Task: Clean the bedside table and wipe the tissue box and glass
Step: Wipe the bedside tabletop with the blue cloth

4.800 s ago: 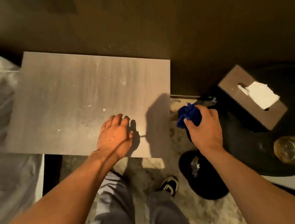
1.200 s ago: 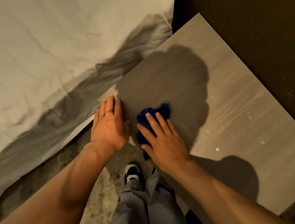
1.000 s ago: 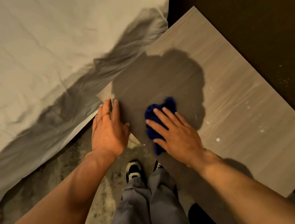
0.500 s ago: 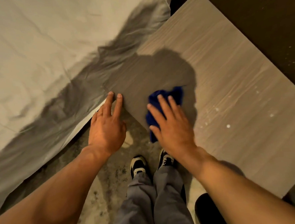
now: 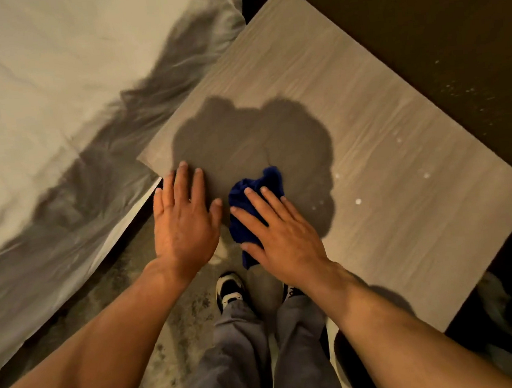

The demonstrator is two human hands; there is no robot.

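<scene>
Bedroom corner, seen from above in warm, dim light

A white rumpled bed sheet (image 5: 54, 97) fills the left, falling into grey shadow at its edge just beside the grey wood-grain desk (image 5: 381, 114). Below, a mottled stone-look floor (image 5: 180, 333) runs between them. A dark brown wall (image 5: 449, 16) rises behind, flecked with pale specks on the right.

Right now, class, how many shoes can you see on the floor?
2: one shoe below the left hand, the other shoe mostly hidden under the right wrist.
</scene>
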